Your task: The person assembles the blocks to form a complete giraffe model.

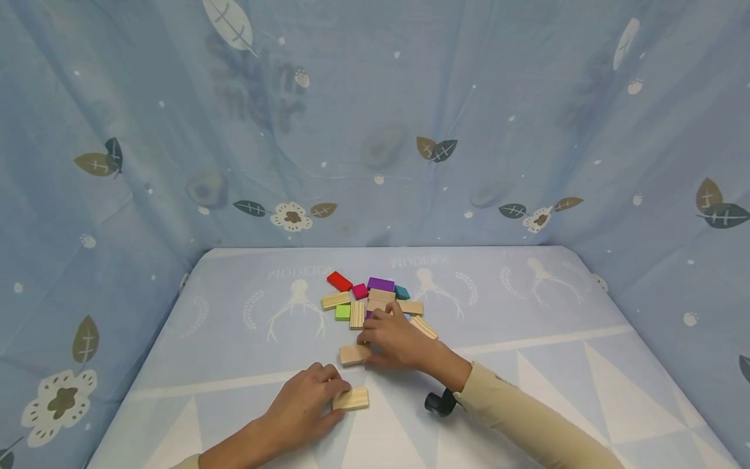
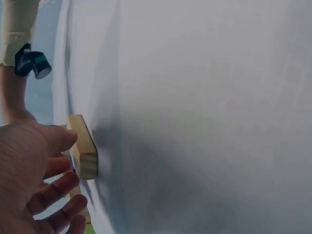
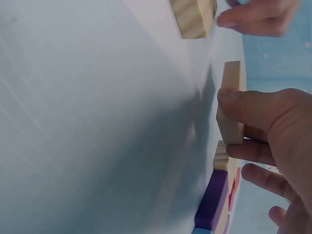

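Observation:
A plain wooden block [image 1: 353, 355] is pinched between the thumb and fingers of my right hand [image 1: 394, 340], close above the table; the right wrist view shows the thumb on the face of this block [image 3: 231, 105]. Nearer to me, my left hand [image 1: 307, 397] holds the left end of another wooden block [image 1: 353, 398]. In the left wrist view the thumb lies against that block [image 2: 84, 148], and the other fingers are loosely bent. Part of the grip is hidden there. Beyond the right hand lies a cluster of blocks, including a purple block [image 1: 381, 284] and a green block [image 1: 342, 312].
A red block [image 1: 339, 281] and a pink block [image 1: 360, 291] lie at the cluster's far left. A teal block [image 1: 402, 292] sits at its far right. A black wrist camera [image 1: 441, 402] hangs by the right sleeve. Patterned cloth [image 1: 375, 130] walls the table's back and sides.

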Demonstrator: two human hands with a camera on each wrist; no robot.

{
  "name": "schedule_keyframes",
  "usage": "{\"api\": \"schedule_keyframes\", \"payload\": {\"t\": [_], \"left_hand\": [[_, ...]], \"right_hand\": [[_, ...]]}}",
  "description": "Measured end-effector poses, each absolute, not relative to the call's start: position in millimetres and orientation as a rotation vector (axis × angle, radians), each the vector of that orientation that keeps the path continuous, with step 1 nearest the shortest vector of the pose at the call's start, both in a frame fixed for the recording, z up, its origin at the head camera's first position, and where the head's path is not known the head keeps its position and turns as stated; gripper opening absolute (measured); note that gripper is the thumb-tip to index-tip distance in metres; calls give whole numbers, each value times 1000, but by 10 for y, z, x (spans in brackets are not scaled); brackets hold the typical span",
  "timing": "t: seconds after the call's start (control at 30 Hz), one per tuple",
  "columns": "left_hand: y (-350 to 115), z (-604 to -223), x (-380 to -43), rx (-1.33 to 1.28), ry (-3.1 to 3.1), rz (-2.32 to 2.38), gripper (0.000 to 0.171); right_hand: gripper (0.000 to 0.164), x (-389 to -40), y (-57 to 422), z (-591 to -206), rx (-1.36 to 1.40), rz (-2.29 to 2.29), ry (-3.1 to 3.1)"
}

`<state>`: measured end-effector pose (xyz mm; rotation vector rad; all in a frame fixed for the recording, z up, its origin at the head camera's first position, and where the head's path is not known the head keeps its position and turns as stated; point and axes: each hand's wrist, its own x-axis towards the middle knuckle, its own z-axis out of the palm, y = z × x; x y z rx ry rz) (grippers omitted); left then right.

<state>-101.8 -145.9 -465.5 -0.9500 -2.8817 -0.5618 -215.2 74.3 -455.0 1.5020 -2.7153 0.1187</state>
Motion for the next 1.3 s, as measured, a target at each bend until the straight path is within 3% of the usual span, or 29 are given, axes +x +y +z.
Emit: {"api": "schedule_keyframes", "payload": {"t": [0.4,0.73,1.13,1.3], "left_hand": [[-1503,-4678,-1054,-776,-2906,-475,37],[-1489,-4665,-1055,-775,-2935,-453,43],[-1470,-4653,-1052,-771,-2969,-463,32],[-1464,-4640,-1051,-772,-2973,-466,30]], "right_hand": [[35,-2041,789,-4614,1528,263,-2793],[32,-2006,773,-4637,1613,362,-2805],[25,-2002,779,-4654,1630,438,-2828],[23,-2056,883,-4592,1487,489,-2834]]}}
